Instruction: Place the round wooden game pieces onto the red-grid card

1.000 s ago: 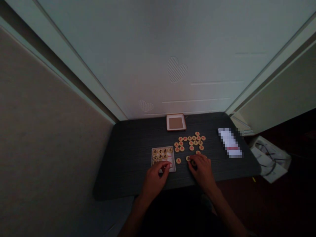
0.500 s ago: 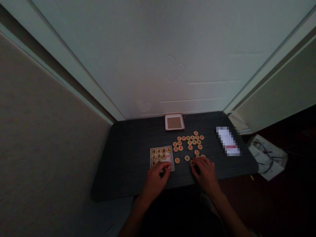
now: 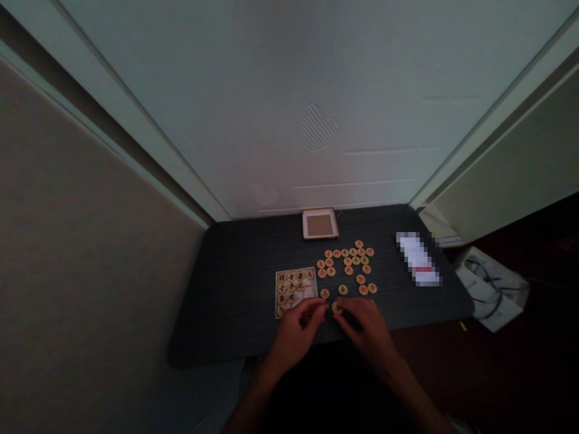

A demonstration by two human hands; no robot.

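My right hand pinches a round wooden Chinese chess piece between thumb and fingers, low over the table's near side. Just left of it, my left hand has its thumb and forefinger curved, the tips slightly apart, with no piece visible between them. That hand covers the lower right corner of a shallow square box. Rows of black-marked pieces lie in the box. Beyond the hands are a red-marked piece and a dark-marked piece.
Several loose chess pieces, many of them red-marked, lie on the dark table. A box lid rests at the back by the white panel. A blurred-out bright object is at the right; a white container with cables stands beyond the table edge.
My right hand has moved left with the chess piece, uncovering pieces behind it. My left hand has shifted right, from over the box toward the right hand.
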